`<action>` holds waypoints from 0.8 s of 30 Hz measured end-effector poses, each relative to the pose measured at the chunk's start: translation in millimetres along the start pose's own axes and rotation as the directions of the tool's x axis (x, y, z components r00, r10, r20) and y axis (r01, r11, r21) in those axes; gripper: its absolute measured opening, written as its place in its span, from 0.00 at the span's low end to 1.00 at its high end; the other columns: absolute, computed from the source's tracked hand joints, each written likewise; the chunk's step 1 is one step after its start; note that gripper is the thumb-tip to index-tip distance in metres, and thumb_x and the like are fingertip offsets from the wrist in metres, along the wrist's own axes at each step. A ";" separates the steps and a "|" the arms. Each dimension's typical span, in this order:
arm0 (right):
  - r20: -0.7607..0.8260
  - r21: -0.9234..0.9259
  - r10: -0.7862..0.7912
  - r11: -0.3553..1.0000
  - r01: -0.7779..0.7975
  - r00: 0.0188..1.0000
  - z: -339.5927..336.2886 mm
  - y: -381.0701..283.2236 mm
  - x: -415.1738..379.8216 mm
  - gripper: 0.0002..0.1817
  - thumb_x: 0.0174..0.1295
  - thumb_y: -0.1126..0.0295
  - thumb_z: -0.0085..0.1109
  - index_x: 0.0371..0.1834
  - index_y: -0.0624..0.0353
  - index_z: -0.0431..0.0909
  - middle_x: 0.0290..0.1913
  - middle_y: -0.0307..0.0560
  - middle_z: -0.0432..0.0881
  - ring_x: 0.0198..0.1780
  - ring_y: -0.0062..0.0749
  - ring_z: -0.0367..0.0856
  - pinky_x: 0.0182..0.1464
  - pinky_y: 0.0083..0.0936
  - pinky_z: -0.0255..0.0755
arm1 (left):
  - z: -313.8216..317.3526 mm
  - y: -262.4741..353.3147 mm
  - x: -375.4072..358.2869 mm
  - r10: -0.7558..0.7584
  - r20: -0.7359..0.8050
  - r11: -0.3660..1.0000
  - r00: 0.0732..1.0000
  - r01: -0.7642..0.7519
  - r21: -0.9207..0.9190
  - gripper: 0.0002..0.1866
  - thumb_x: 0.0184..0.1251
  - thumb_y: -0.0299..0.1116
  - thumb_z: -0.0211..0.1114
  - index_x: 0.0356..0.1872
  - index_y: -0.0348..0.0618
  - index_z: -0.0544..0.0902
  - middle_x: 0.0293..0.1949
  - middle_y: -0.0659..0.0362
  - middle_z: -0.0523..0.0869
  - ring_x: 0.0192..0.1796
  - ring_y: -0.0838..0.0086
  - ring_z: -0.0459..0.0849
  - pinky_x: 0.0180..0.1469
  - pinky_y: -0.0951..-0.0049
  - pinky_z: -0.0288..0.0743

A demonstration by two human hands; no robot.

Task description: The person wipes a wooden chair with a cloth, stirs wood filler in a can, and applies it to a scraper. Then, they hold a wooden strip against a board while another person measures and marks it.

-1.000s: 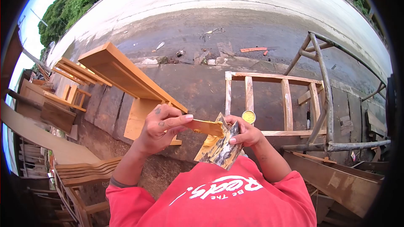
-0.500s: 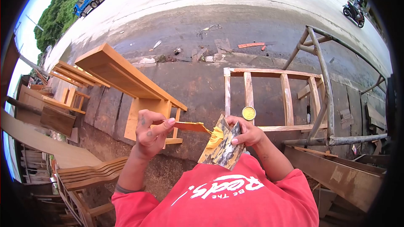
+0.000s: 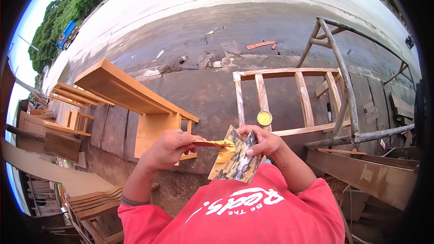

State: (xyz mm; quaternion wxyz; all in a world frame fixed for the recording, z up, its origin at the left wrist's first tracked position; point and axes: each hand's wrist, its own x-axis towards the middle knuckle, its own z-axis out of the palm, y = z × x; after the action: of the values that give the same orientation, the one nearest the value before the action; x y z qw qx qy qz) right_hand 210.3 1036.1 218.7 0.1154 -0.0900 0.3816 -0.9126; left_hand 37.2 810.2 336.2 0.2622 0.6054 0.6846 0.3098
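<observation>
Now left hand [image 3: 168, 149] scrapes spatula [image 3: 212, 143] on right-hand [image 3: 264, 140] board [image 3: 235, 158]

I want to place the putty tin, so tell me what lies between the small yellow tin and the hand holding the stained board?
In the head view, one pale rail of the wooden frame crosses between the yellow tin and the right hand; otherwise only bare dark ground.

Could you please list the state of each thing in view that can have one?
Left hand: closed on a putty knife.
Putty knife: held flat, yellow putty on its blade.
Right hand: gripping a board.
Board: tilted, smeared with yellow putty.
Tin: open, yellow inside, on the wooden frame.
Wooden frame: lying flat on the ground.
Wooden table: unpainted, standing on the ground.
</observation>
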 end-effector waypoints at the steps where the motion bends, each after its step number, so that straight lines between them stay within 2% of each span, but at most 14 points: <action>1: -0.014 0.016 0.008 1.000 -0.007 1.000 2.0 -0.9 -2.3 0.34 0.48 0.78 0.67 0.61 0.64 0.66 0.51 0.42 0.75 0.54 0.24 0.74 0.58 0.22 0.68 | -1.1 -2.5 1.3 0.002 0.008 1.000 1.000 -0.002 0.020 0.21 0.54 0.16 0.58 0.50 0.43 0.81 0.27 0.56 0.84 0.29 0.68 0.83 0.31 0.70 0.74; 4: -0.051 -0.073 -0.011 0.997 0.008 0.999 -2.4 8.4 -6.8 0.34 0.48 0.77 0.68 0.61 0.64 0.66 0.50 0.41 0.74 0.54 0.24 0.74 0.58 0.22 0.67 | -4.5 -8.9 2.3 -0.005 0.034 0.998 0.999 0.003 0.063 0.22 0.51 0.16 0.59 0.49 0.44 0.82 0.26 0.57 0.83 0.28 0.68 0.83 0.31 0.70 0.74; 9: -0.079 -0.078 -0.027 0.997 0.020 0.997 -3.7 10.5 -16.0 0.33 0.48 0.76 0.68 0.61 0.63 0.67 0.50 0.41 0.73 0.54 0.23 0.72 0.58 0.21 0.66 | -10.2 -11.2 5.1 -0.040 0.052 0.995 0.998 0.035 0.098 0.22 0.51 0.16 0.59 0.48 0.45 0.83 0.24 0.58 0.82 0.27 0.68 0.82 0.31 0.70 0.73; 12: -0.103 -0.083 -0.052 0.996 0.044 0.993 -2.7 7.7 -19.3 0.33 0.48 0.76 0.68 0.60 0.63 0.67 0.51 0.41 0.73 0.54 0.23 0.72 0.58 0.21 0.66 | -11.8 -17.3 6.8 -0.032 0.037 0.999 0.999 0.032 0.001 0.22 0.52 0.16 0.60 0.49 0.46 0.83 0.25 0.58 0.81 0.29 0.68 0.80 0.32 0.72 0.73; 15: -0.139 -0.108 -0.074 0.992 0.059 0.988 -1.8 8.8 -21.3 0.33 0.48 0.75 0.69 0.60 0.63 0.67 0.51 0.41 0.73 0.54 0.23 0.72 0.58 0.21 0.66 | -7.6 -10.8 19.3 0.208 -0.007 0.977 0.978 -0.208 0.038 0.23 0.51 0.14 0.61 0.50 0.46 0.82 0.28 0.58 0.81 0.32 0.69 0.79 0.34 0.73 0.72; 16: -0.151 -0.122 -0.083 0.990 0.065 0.985 -1.9 9.5 -21.7 0.33 0.48 0.75 0.69 0.60 0.63 0.67 0.51 0.41 0.73 0.54 0.24 0.72 0.58 0.21 0.66 | -1.2 -11.2 20.9 0.224 -0.032 0.974 0.974 -0.226 -0.035 0.26 0.49 0.13 0.64 0.52 0.49 0.82 0.34 0.59 0.81 0.34 0.68 0.78 0.34 0.72 0.72; 20: -0.176 -0.102 -0.103 0.991 0.085 0.979 -1.7 13.1 -26.2 0.33 0.49 0.76 0.68 0.61 0.62 0.67 0.52 0.41 0.73 0.57 0.24 0.70 0.59 0.21 0.64 | 14.4 -26.8 29.6 0.207 -0.013 0.970 0.978 -0.207 -0.126 0.27 0.44 0.14 0.68 0.50 0.49 0.83 0.36 0.58 0.80 0.36 0.69 0.78 0.38 0.72 0.71; 23: -0.274 -0.166 -0.171 0.978 0.128 0.946 -3.3 16.5 -48.5 0.33 0.49 0.76 0.68 0.61 0.62 0.68 0.53 0.42 0.72 0.58 0.25 0.69 0.61 0.22 0.63 | 14.7 -57.1 49.3 0.272 0.093 0.952 0.958 -0.282 0.120 0.28 0.43 0.14 0.68 0.50 0.50 0.83 0.35 0.58 0.80 0.37 0.70 0.77 0.39 0.71 0.71; 24: -0.306 -0.203 -0.214 0.967 0.156 0.928 -5.5 19.8 -60.7 0.33 0.49 0.76 0.68 0.61 0.62 0.68 0.53 0.42 0.72 0.58 0.25 0.69 0.61 0.23 0.62 | 20.1 -70.2 57.3 0.234 0.148 0.968 0.961 -0.244 0.054 0.25 0.50 0.19 0.68 0.53 0.48 0.81 0.35 0.57 0.79 0.38 0.69 0.77 0.42 0.71 0.70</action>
State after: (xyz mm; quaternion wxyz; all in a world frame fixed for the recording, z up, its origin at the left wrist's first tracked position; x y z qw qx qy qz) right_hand 269.8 1043.3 196.1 -0.0445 0.0163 0.4636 -0.8848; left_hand -2.3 863.9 271.6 0.2487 0.7131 0.5969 0.2709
